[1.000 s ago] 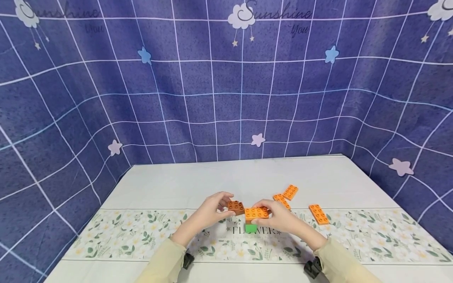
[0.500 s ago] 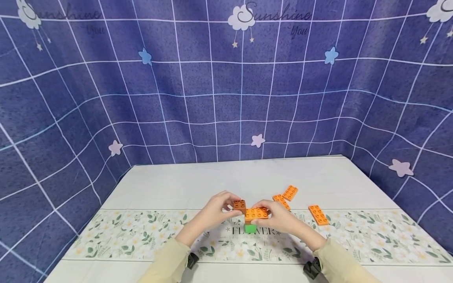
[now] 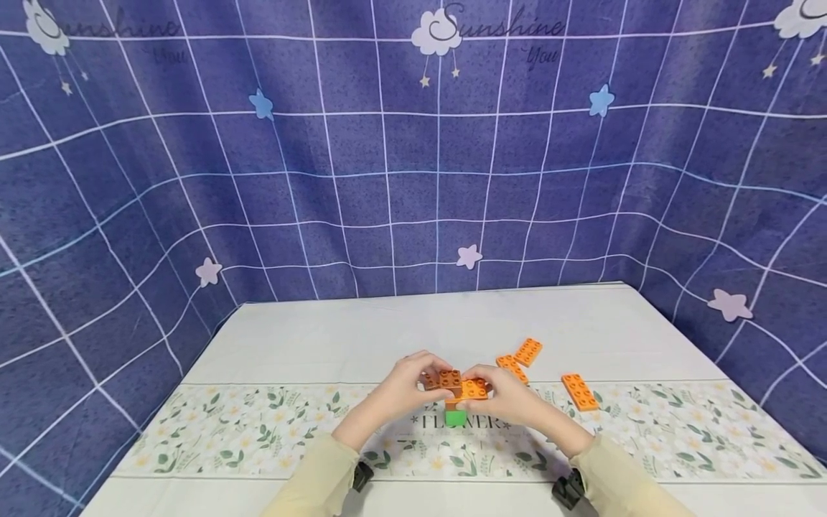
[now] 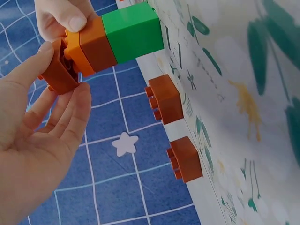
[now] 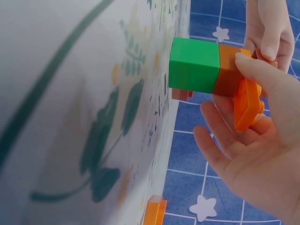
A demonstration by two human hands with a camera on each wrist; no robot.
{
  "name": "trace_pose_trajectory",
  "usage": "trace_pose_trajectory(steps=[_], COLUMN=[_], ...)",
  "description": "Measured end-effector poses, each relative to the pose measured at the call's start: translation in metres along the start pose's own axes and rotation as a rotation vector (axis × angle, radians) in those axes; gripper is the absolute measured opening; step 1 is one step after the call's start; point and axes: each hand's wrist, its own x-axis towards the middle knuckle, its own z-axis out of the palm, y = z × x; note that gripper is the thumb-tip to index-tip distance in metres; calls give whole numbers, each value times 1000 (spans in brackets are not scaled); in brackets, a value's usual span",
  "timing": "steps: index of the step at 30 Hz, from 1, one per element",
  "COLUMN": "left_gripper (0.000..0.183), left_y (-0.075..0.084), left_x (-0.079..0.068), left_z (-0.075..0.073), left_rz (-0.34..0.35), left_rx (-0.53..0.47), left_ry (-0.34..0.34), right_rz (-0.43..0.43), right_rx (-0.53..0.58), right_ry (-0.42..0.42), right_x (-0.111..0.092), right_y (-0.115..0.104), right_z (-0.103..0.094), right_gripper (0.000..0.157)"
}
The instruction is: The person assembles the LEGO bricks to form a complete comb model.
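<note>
Since the earlier frame, the left hand (image 3: 408, 382) has carried its brown brick (image 3: 450, 379) rightward, from beside the orange plate (image 3: 474, 389) to above its left end; the right hand (image 3: 505, 393) has hardly shifted. The left hand pinches that brick between thumb and fingertips. The right hand grips the plate's right side, thumb in front, its other fingers loosely bent.

The plate's long axis runs left to right. Its left half sits on a brown block (image 4: 97, 45) over a green block (image 4: 133, 33); its right half overhangs. The left wrist view shows the held brick tilted against the plate's face, its hollow underside partly visible, so it looks unseated. The next move likely turns on levelling it over those left studs.

Beyond, two loose brown bricks (image 4: 166, 99) stand on the surface (image 3: 310, 345); three loose orange plates (image 3: 580, 392) lie off to the right.
</note>
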Motion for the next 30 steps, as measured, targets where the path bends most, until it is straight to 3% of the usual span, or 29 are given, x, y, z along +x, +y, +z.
trace_pose_trajectory(steps=[16,24,30], left_gripper=[36,29,30], left_y=[4,2,2], left_x=[3,5,7], left_z=[3,4,6], left_rz=[-32,-9,19], left_rx=[48,44,77], left_ry=[-7,-21,4], right_rz=[8,19,25], right_rx=[29,26,-12], right_ry=[-1,1,18], right_x=[1,1,1], right_y=[0,-1,0], right_z=[1,1,1], right_gripper=[45,45,47])
